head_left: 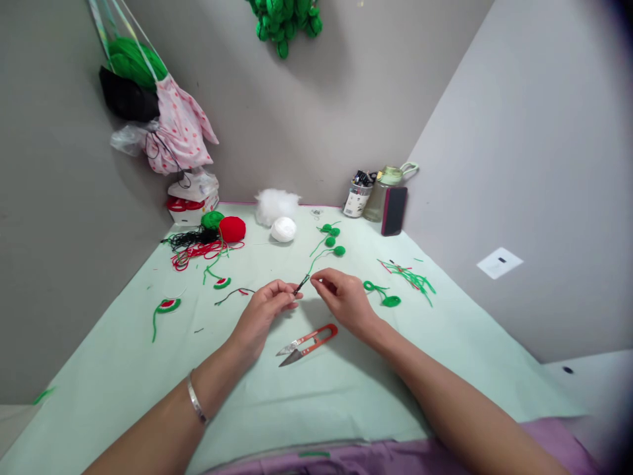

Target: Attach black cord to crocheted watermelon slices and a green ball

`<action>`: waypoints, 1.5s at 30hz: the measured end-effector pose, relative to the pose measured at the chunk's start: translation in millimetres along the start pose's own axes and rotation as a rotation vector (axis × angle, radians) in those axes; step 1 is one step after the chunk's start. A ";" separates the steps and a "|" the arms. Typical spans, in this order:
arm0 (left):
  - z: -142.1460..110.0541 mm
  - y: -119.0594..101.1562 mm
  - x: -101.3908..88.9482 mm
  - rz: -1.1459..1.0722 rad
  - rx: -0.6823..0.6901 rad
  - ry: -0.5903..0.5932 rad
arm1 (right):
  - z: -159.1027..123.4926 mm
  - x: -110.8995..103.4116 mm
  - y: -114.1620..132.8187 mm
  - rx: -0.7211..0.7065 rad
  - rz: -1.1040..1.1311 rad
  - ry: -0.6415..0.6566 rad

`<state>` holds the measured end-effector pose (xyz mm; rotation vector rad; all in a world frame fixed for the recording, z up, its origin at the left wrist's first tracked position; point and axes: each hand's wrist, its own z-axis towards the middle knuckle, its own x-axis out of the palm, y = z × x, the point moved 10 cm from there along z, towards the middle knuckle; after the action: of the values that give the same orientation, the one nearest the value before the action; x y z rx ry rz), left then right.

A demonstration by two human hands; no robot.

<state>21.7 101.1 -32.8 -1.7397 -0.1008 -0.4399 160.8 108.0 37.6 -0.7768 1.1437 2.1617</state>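
Left hand: the left hand (267,305), centre of the frame, is closed to a pinch on a thin, dark looped cord (301,285), apparently to steady its small end.
Right hand: the right hand (345,298), right of centre, is part curled, thumb and forefinger close together beside the loop; whether they grip anything, I cannot tell.
Green strand: a thin green yarn tail (319,256) runs from a small round green yarn ball (339,251) down to the loop; whether it passes through is too small to tell.
Snips: orange-handled metal thread snips (295,357) lie just below the hands, blades to the left, probably for easy reach.
Melon slices: two crocheted red, white and green slices (169,305) (222,284), left of the frame, lie apart, perhaps so their tails stay untangled.
Leaf piece: a flat green yarn oval (391,301) lies right of the right hand.
Cut lengths: loose green and red yarn pieces (413,277), at right, lie together, seemingly to keep them in one place.
Yarn stock: a red yarn ball (232,229) and a white yarn ball (283,229) sit at the back, likely to leave working room.
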 end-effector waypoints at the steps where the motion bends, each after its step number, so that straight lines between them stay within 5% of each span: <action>1: -0.4 -0.2 0.0 0.000 -0.005 -0.001 | 0.6 -0.7 -4.7 0.024 0.008 -0.003; 19: 2.6 -7.5 -14.1 -0.047 0.024 -0.101 | 7.1 -10.8 -29.6 0.232 0.334 -0.022; 29: 2.7 -8.5 -12.2 0.026 0.049 -0.077 | 7.5 -2.6 -40.9 0.425 0.785 0.035; 37: 2.8 -7.4 -10.8 0.033 0.067 -0.073 | -3.1 28.2 -15.3 0.523 1.223 0.309; 41: 2.5 -9.2 -3.5 0.089 0.083 -0.022 | -9.5 37.1 -3.3 0.544 1.314 0.412; 45: 2.8 -16.8 -12.2 0.228 0.124 -0.098 | -10.7 38.6 -2.0 0.567 1.352 0.448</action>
<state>6.0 109.6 -21.9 -1.6281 0.0009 -0.1783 138.7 107.9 4.1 -0.1520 2.9537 2.3127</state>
